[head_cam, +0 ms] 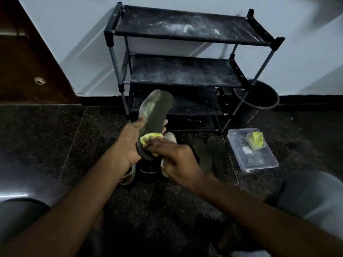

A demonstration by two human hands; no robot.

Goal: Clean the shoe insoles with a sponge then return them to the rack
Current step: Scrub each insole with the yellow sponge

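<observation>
My left hand (pixel 130 143) grips a dark insole (pixel 156 112) by its lower half and holds it upright in front of the black shoe rack (pixel 185 71). Pale smears mark the insole's upper left edge. My right hand (pixel 176 158) pinches a yellow sponge (pixel 150 139) and presses it on the insole's heel end. Two more dark insoles (pixel 211 154) lie flat on the floor to the right of my hands. The rack's shelves are dusty and hold nothing.
A clear plastic tray (pixel 259 160) on the floor at the right holds a second yellow-green sponge (pixel 256 140). A dark bucket (pixel 258 101) stands beside the rack's right leg. Shoes (pixel 148 169) sit under my hands. A brown door (pixel 27 62) is at the left.
</observation>
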